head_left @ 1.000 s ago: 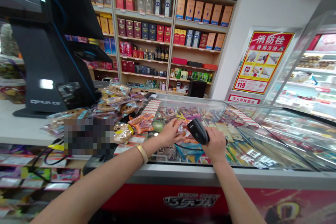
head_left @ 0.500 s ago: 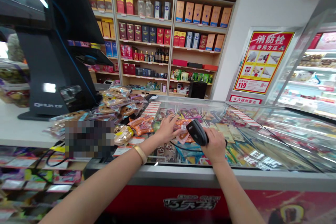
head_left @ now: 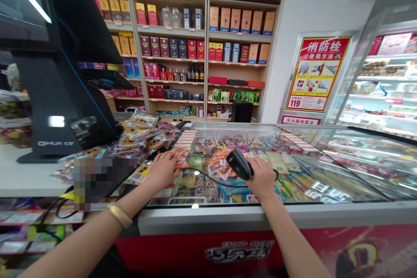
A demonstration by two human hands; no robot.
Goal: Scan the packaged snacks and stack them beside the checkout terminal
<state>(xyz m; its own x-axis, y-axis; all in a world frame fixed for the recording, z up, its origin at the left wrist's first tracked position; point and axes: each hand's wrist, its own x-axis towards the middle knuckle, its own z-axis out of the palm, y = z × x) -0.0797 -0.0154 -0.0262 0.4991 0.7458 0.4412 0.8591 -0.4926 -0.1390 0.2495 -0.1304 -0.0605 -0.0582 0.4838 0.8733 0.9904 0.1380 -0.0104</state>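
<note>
In my right hand point(head_left: 262, 177) is a black handheld barcode scanner point(head_left: 239, 164), its head pointing left and its cable point(head_left: 208, 178) trailing across the freezer's glass top. My left hand point(head_left: 164, 168) reaches to the near edge of some orange snack packets point(head_left: 181, 156), with its fingers stretched forward and resting at them. Its fingertips are partly hard to make out. More orange packets point(head_left: 217, 161) lie beneath and left of the scanner. A heap of clear-wrapped brown baked goods point(head_left: 140, 128) sits just beyond my left hand.
A dark point-of-sale terminal point(head_left: 61, 95) stands on the white counter point(head_left: 19, 180) at left. The chest freezer point(head_left: 208, 221) spans the front, with packaged goods under its glass. Shelves of boxed bottles point(head_left: 192, 47) line the back wall. A lit display fridge point(head_left: 387, 78) stands right.
My left hand has moved left, from the packets beside the scanner to the orange packets near the baked goods. My right hand still holds the scanner. The view has shifted slightly.
</note>
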